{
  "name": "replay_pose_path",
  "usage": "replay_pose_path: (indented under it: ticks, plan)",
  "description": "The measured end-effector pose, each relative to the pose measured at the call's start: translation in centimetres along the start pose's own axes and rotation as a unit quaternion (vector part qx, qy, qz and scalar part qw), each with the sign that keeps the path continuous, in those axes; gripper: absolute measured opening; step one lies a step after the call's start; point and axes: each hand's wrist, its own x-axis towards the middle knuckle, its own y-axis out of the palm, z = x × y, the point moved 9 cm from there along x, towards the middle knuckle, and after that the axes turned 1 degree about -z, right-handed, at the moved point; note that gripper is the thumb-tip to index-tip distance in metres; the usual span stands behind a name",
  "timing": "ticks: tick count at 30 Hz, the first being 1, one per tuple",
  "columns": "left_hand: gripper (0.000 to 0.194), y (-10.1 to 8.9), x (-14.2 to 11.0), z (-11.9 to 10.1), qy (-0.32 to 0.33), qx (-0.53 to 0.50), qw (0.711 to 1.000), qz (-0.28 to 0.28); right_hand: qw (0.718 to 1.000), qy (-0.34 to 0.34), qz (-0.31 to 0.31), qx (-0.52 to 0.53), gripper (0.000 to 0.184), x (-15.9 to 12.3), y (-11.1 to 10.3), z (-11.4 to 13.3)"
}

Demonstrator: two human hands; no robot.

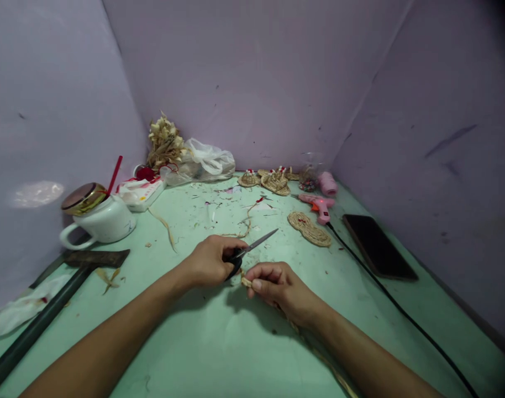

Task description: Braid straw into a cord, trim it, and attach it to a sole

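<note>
Braid work: the step in hand looks like preparing or trimming the end of a braided straw cord (332, 369); the next move would call for a steady end and a careful placing of the blade, clear of the fingertips.
Cord tail: from the right hand (279, 287) it trails along the underside of the forearm towards the near edge of the view, pale tan, its strands looser there.
Right grip: thumb and fingers pinch the cord's end, which pokes out towards the left hand (213, 261).
Left grip: fingers curl around the black handles of the scissors (258, 243).
Scissors: the blades look pressed together, pointing away and to the right, above the tabletop (236, 354); the cord's end sits just below the handles.
Far strand: a thin twisted strand (249, 224) curves over the tabletop beyond the left hand, red at its far tip; whether it joins the held cord, I cannot tell.
Two-lobed coil: a flat straw coil (309, 229) lies to the right, its rows wound close together, with a small red mark.
Pink glue gun: the glue gun (319, 205) lies just past the coil, orange trigger showing, a black cable running back towards the near right.
Back row: coiled straw pieces (275, 182) with red and white trim sit near the wall.
</note>
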Motion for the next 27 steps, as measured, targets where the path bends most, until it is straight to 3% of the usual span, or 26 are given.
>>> replay_pose_path:
  ticks: [3,8,11,14,16,20,27]
  plan:
    - [0.042,-1.4,0.1,0.4,-0.002,0.077,0.995,-0.055,0.999,0.028,-0.037,0.012,0.021,0.3,-1.1,-0.4]
    - [0.040,-3.0,-0.2,0.9,-0.008,0.148,0.987,-0.060,0.998,0.035,-0.058,-0.010,0.028,0.6,-2.2,-0.2]
    - [0.042,-3.7,-0.5,0.8,-0.017,0.187,0.981,-0.053,0.989,-0.001,-0.074,-0.131,0.035,0.4,-2.6,0.6]
    - [0.042,-4.1,-0.6,0.9,-0.040,0.233,0.971,-0.035,0.948,-0.083,-0.136,-0.277,0.031,-0.2,-3.4,2.2]
    - [0.041,-4.2,-0.6,1.1,-0.055,0.258,0.964,-0.023,0.927,-0.117,-0.158,-0.319,0.021,-0.5,-3.7,2.7]
    - [0.042,-4.0,-0.7,1.0,-0.061,0.295,0.953,-0.013,0.933,-0.098,-0.170,-0.303,0.009,-0.4,-4.0,2.2]
    - [0.042,-4.0,-0.9,0.6,-0.050,0.423,0.904,-0.038,0.961,0.019,-0.221,-0.168,0.012,0.0,-5.2,0.4]
